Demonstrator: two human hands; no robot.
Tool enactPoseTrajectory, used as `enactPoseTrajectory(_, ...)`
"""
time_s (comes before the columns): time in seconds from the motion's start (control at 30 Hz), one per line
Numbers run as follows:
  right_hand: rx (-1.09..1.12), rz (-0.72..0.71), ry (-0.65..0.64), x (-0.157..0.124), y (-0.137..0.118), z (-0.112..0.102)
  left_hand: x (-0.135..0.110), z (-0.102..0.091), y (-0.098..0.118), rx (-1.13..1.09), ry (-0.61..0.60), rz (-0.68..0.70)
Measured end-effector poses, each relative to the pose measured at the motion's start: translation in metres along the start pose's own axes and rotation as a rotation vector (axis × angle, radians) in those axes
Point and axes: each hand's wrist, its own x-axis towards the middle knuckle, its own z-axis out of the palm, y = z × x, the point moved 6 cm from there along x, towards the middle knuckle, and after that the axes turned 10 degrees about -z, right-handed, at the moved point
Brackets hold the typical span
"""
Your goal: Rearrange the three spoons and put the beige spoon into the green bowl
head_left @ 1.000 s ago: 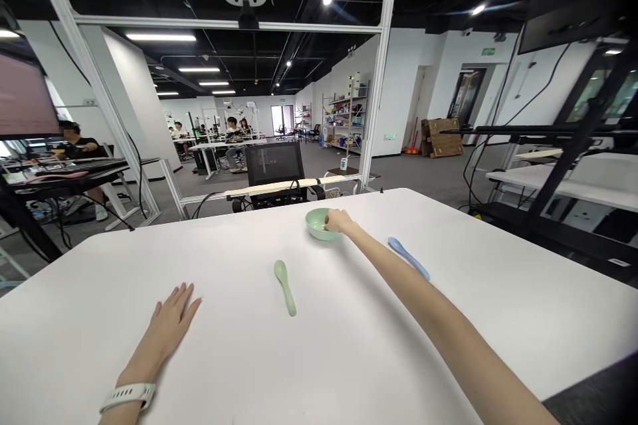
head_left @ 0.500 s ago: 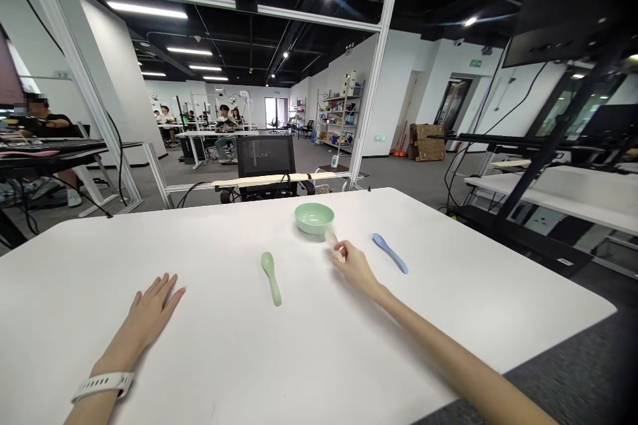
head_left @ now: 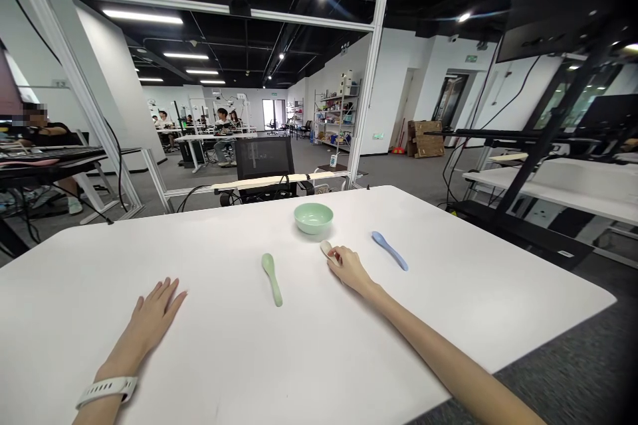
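R hand (head_left: 351, 271) pinches off-white, oval-headed, plastic-looking spoon (head_left: 325, 247), head just past fingertips. L hand (head_left: 150, 320) is flat, fingers spread, w/ nothing.

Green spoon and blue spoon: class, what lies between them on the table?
In the head view, the cream spoon and the right hand holding it lie between the green spoon and the blue spoon.

No legible txt, nos. or logos.

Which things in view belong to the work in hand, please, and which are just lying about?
Likely in the work: pale spoon, touched by the right hand; green bowl; green spoon; blue spoon.
Just lying about: black chair; brown crate.
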Motion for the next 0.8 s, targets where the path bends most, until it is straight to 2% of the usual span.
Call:
enactPoseTrajectory(0.13, 0.007, 0.035, 0.060, 0.002, 0.011, -0.012, 0.000, -0.002, -0.001, -0.034, 0.030, -0.003)
enactPoseTrajectory(0.2, -0.049, 0.096, 0.140, 0.004, 0.027, -0.031, 0.000, -0.007, 0.002, -0.069, 0.074, 0.028)
enactPoseTrajectory(0.3, -0.275, 0.255, 0.237, 0.001, 0.066, -0.069, -0.004, -0.022, 0.016, -0.173, 0.154, 0.109)
enactPoseTrajectory(0.4, -0.432, 0.437, 0.214, -0.009, 0.109, -0.093, -0.017, -0.037, 0.044, -0.319, 0.186, 0.150)
enactPoseTrajectory(0.5, -0.397, 0.505, 0.122, -0.017, 0.132, -0.094, -0.035, -0.046, 0.091, -0.458, 0.140, 0.189)
enactPoseTrajectory(0.57, -0.309, 0.471, 0.156, -0.016, 0.129, -0.092, -0.050, -0.049, 0.132, -0.551, 0.084, 0.228)
enactPoseTrajectory(0.63, -0.195, 0.367, 0.272, -0.011, 0.110, -0.089, -0.064, -0.048, 0.175, -0.665, 0.013, 0.238)
enactPoseTrajectory(0.7, -0.050, 0.225, 0.365, -0.004, 0.079, -0.081, -0.075, -0.038, 0.220, -0.805, -0.165, 0.195)
enactPoseTrajectory(0.8, 0.201, 0.073, 0.349, 0.004, 0.024, -0.056, -0.089, -0.019, 0.285, -0.849, -0.339, 0.227)
